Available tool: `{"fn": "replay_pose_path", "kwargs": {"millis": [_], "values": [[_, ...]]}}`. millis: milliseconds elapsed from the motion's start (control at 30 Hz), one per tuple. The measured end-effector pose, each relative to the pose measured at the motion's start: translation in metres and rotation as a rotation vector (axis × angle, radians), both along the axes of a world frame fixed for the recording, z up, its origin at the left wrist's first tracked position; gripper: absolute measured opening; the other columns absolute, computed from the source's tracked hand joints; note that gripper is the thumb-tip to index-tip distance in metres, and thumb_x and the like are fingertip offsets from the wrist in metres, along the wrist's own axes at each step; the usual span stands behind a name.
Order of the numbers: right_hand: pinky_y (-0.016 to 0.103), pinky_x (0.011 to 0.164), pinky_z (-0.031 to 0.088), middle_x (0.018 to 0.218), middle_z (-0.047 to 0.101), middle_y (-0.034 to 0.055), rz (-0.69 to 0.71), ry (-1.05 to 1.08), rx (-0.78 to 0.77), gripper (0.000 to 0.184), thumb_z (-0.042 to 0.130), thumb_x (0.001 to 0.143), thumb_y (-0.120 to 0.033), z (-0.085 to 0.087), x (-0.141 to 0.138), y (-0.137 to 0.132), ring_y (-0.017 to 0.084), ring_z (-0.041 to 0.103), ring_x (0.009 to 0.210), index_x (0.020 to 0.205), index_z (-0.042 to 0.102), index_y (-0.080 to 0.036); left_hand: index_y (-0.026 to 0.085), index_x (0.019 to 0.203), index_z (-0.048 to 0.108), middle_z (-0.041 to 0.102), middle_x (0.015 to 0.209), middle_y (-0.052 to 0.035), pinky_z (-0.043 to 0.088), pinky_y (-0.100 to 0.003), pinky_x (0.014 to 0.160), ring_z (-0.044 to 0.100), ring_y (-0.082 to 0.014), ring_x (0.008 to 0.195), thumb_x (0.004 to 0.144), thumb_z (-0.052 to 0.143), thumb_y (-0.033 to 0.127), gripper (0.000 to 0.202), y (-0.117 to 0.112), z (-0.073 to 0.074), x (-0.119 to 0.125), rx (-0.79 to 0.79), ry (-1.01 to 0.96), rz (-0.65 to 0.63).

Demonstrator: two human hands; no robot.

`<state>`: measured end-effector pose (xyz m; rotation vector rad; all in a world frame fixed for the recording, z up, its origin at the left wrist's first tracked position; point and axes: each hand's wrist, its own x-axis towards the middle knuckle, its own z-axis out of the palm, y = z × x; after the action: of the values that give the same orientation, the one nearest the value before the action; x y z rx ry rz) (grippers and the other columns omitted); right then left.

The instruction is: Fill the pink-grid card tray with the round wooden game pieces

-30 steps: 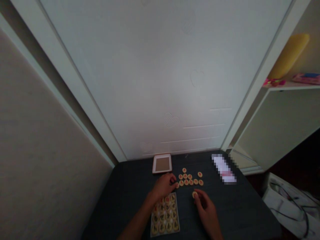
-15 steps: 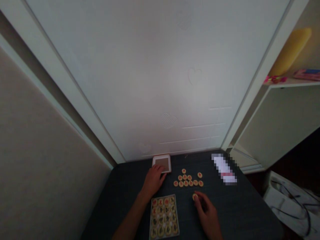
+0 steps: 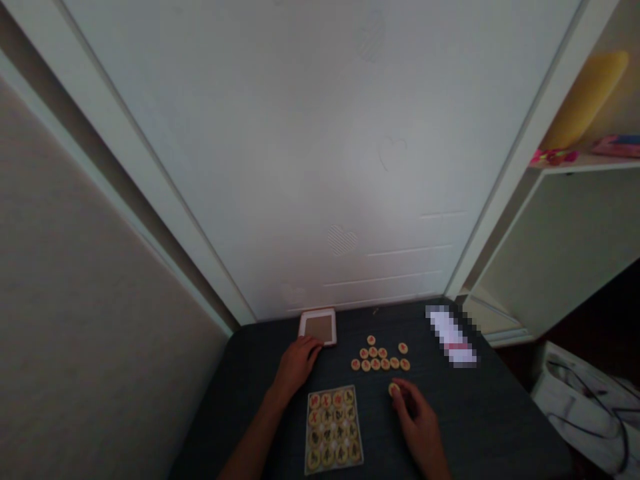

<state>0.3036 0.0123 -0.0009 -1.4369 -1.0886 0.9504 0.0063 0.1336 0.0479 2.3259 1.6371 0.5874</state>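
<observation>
Nearest us on the dark desk (image 3: 480, 413) lies a pale rectangular tray (image 3: 334, 469), filled with 16 round cream discs (image 3: 327, 417) in 4 rows of 4, some marked in red, others in black. At 2 o'clock from it, our right hand (image 3: 417, 417) pinches 1 round cream disc with red marking (image 3: 393, 388) between thumb and fingers. At 11 o'clock, our left hand (image 3: 294, 368) rests its fingertips on the near edge of a white-rimmed shallow box with a brown middle (image 3: 319, 327); we cannot tell whether they grip it. At 1 o'clock we count 11 loose red-marked discs (image 3: 375, 364): a row of 6, 3 beyond, then 2 well apart. Farther, at 2 o'clock, lies a pixelated white item (image 3: 453, 337). Behind the desk stands a white panel with heart outlines (image 3: 320, 147).
</observation>
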Motion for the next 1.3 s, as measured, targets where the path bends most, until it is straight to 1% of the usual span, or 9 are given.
{"fn": "replay_pose_path", "kwargs": {"millis": [167,300,433,533,633,800,900,1000,1300], "values": [[0.033,0.078,0.059,0.097,0.078,0.0087,0.009,-0.029,-0.010,0.051,0.063,0.085,-0.064,-0.001,0.001,-0.001,0.026,0.074,0.087,0.108,0.072,-0.020,0.025,0.104,0.072,0.074,0.109,-0.0050,0.050,-0.037,0.101,0.066,-0.0220,0.106,0.098,0.052,0.028,0.021,0.001,0.003,0.008,0.002,-0.025,-0.011],[0.034,0.077,0.059,0.091,0.077,0.0080,-0.003,-0.029,0.018,0.049,0.064,0.084,-0.063,0.002,0.000,0.000,0.026,0.074,0.083,0.104,0.071,-0.020,0.025,0.111,0.069,0.072,0.115,-0.0065,0.047,-0.040,0.105,0.064,-0.0240,0.111,0.097,0.053,0.029,0.022,-0.008,0.017,0.016,0.022,-0.062,-0.020],[0.034,0.075,0.060,0.087,0.077,0.0071,-0.006,0.004,0.039,0.048,0.066,0.081,-0.065,0.004,0.000,0.004,0.026,0.074,0.081,0.098,0.071,-0.020,0.027,0.119,0.065,0.068,0.123,-0.0055,0.045,-0.040,0.109,0.060,-0.0235,0.119,0.099,0.049,0.031,0.026,-0.034,0.033,0.031,0.038,-0.113,-0.065],[0.034,0.073,0.060,0.085,0.077,0.0067,0.000,0.063,0.058,0.048,0.068,0.080,-0.066,0.009,0.000,0.007,0.026,0.074,0.080,0.096,0.069,-0.021,0.030,0.113,0.068,0.070,0.119,-0.0016,0.048,-0.034,0.104,0.063,-0.0200,0.114,0.099,0.051,0.031,0.022,-0.060,0.041,0.052,0.013,-0.147,-0.144],[0.035,0.072,0.061,0.085,0.077,0.0067,0.034,0.134,0.054,0.047,0.071,0.078,-0.064,0.017,-0.003,0.007,0.026,0.074,0.078,0.096,0.068,-0.021,0.030,0.115,0.068,0.069,0.122,-0.0020,0.048,-0.033,0.104,0.062,-0.0207,0.117,0.098,0.053,0.030,0.022,-0.082,0.042,0.075,-0.089,-0.243,-0.236],[0.036,0.075,0.061,0.093,0.077,0.0071,0.138,0.215,0.047,0.047,0.076,0.074,-0.061,0.039,-0.017,-0.001,0.027,0.075,0.083,0.098,0.068,-0.021,0.029,0.121,0.065,0.070,0.122,-0.0028,0.049,-0.033,0.103,0.064,-0.0209,0.114,0.096,0.055,0.026,0.027,-0.098,0.039,0.100,-0.169,-0.352,-0.234],[0.037,0.081,0.060,0.100,0.077,0.0088,0.197,0.242,0.050,0.044,0.075,0.078,-0.059,0.051,-0.026,-0.005,0.027,0.074,0.091,0.102,0.069,-0.022,0.027,0.123,0.064,0.071,0.122,-0.0032,0.049,-0.033,0.102,0.066,-0.0201,0.112,0.097,0.054,0.027,0.028,-0.103,0.037,0.104,-0.190,-0.433,-0.211],[0.040,0.084,0.059,0.099,0.077,0.0103,0.209,0.248,0.058,0.043,0.074,0.080,-0.058,0.056,-0.034,-0.005,0.028,0.074,0.092,0.102,0.070,-0.021,0.026,0.125,0.063,0.072,0.122,-0.0042,0.050,-0.033,0.102,0.067,-0.0200,0.111,0.097,0.053,0.030,0.029,-0.107,0.036,0.101,-0.221,-0.531,-0.183],[0.042,0.088,0.057,0.102,0.076,0.0112,0.264,0.259,0.060,0.041,0.074,0.080,-0.057,0.055,-0.044,-0.006,0.030,0.073,0.096,0.100,0.072,-0.021,0.024,0.113,0.069,0.076,0.109,-0.0048,0.055,-0.032,0.092,0.070,-0.0198,0.098,0.094,0.060,0.036,0.025,-0.111,0.039,0.091,-0.298,-0.731,-0.134]]}}
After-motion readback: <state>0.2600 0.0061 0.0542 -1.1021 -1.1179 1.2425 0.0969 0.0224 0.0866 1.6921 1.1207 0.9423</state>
